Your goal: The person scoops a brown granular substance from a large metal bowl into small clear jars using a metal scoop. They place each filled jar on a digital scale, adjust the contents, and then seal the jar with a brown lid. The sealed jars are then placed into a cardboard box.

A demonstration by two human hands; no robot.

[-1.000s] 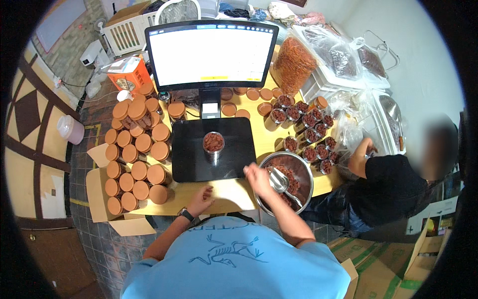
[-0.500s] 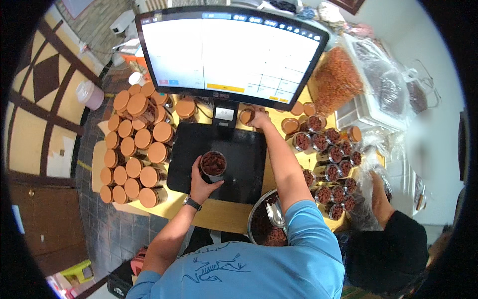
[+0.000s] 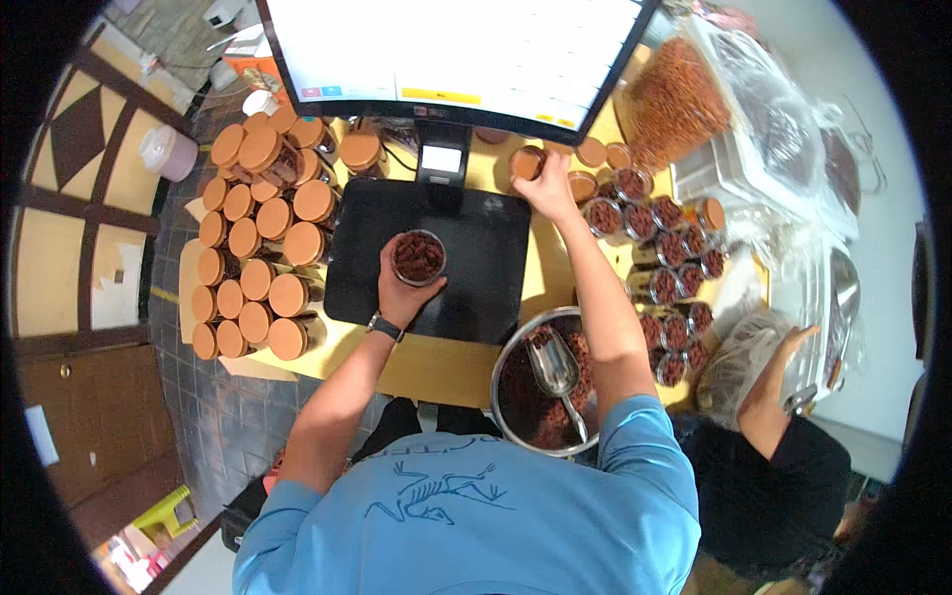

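Over the black plate's (image 3: 481, 258) middle, left hand (image 3: 400, 295) wraps an open clear jar (image 3: 443, 253), nearly full of dark-brown chunks (image 3: 417, 257); right side bare. Past far-right corner, right hand (image 3: 550, 191) grips brown lid (image 3: 528, 164).

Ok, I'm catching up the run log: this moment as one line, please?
left hand: wrapped around open, filled jar | right hand: gripping brown lid | jar: over black plate | scoop: lying in metal bowl

So on my feed it's a light-blue short-sleeved tee (image 3: 565, 516) with a dark line-drawn skeleton print (image 3: 436, 496), plus a dark wristwatch (image 3: 385, 327) just behind the left grip (image 3: 405, 290) and dark trousers (image 3: 398, 421) further back.
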